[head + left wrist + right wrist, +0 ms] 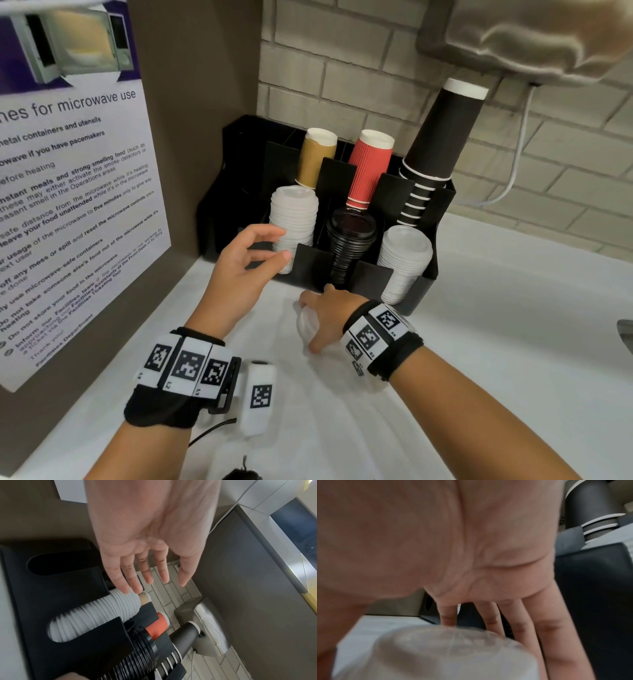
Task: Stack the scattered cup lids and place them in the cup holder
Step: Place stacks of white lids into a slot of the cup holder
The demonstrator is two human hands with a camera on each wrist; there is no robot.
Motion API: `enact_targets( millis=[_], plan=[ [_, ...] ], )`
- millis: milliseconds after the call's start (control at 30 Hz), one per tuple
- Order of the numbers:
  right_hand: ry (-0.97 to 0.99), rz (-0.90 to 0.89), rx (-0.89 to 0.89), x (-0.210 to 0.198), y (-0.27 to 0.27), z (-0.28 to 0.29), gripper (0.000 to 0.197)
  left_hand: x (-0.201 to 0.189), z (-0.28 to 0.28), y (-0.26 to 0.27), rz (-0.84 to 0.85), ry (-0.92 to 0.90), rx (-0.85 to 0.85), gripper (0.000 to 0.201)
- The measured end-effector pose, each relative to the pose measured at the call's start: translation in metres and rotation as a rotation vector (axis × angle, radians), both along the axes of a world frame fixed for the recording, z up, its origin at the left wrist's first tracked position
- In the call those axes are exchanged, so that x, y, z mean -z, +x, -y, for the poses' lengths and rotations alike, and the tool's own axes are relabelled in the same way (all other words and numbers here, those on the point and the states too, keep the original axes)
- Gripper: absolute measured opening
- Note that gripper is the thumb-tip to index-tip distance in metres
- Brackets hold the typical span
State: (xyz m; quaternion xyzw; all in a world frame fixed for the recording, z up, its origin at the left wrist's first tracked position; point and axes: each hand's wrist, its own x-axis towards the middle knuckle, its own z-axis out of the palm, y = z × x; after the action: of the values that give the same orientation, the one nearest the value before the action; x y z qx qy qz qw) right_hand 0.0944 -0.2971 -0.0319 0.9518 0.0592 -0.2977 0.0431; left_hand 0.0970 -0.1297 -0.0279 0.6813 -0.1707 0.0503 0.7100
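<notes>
In the centre of the head view, the black cup holder (407, 274) stands on the white bench (513, 342) against a brick wall (359, 68). Its front slots carry a white lid stack (294, 219) at the left, a black lid stack (349, 246) in the middle and another white lid stack (404, 260) at the right; behind them rise a tan cup (317, 157), a red cup (370, 168) and a tall column of black cups (442, 137).

The left hand (246, 267) hovers at centre left, fingers spread and relaxed, holding nothing; its fingertips (135, 586) lie just beside the top of the left white lid stack (96, 615), though contact cannot be told.

The right hand (329, 315) is low in the centre of the frame, just in front of the holder, with thumb and fingers curved round a loose white lid (306, 322) on the bench. The right wrist view shows that lid (436, 653) blurred beneath the palm, fingers (493, 620) reaching down behind it.

A microwave notice (68, 205) fills the left of the frame.
</notes>
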Motion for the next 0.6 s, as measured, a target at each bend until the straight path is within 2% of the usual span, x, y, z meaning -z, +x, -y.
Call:
enact_targets(
  millis=[100, 167, 233, 300, 400, 433, 500, 600],
  plan=[
    [0.0, -0.008, 0.001, -0.001, -0.001, 0.002, 0.089, 0.001, 0.002, 0.0, -0.005, -0.005, 0.021, 0.028],
    [0.074, 0.02, 0.03, -0.011, -0.001, 0.009, 0.084, 0.001, 0.003, -0.001, -0.01, -0.001, 0.04, 0.028],
    [0.269, 0.127, 0.072, -0.029, -0.004, 0.02, 0.075, -0.001, 0.003, -0.002, -0.014, 0.02, 0.038, 0.027],
    [0.581, 0.258, 0.112, -0.046, -0.011, 0.031, 0.068, -0.003, 0.003, -0.004, -0.035, 0.026, 0.073, 0.035],
    [1.047, 0.349, 0.177, -0.061, -0.032, 0.036, 0.067, -0.005, 0.008, -0.01, -0.099, 0.07, 0.322, 0.085],
    [1.14, 0.356, 0.196, -0.062, -0.038, 0.036, 0.068, -0.005, 0.012, -0.014, -0.102, 0.073, 0.405, 0.097],
    [1.242, 0.382, 0.211, -0.06, -0.05, 0.035, 0.069, -0.005, 0.019, -0.021, -0.089, 0.032, 0.482, 0.105],
    [1.324, 0.402, 0.254, -0.057, -0.06, 0.038, 0.068, -0.006, 0.026, -0.025, -0.043, -0.02, 0.476, 0.094]
  ],
)
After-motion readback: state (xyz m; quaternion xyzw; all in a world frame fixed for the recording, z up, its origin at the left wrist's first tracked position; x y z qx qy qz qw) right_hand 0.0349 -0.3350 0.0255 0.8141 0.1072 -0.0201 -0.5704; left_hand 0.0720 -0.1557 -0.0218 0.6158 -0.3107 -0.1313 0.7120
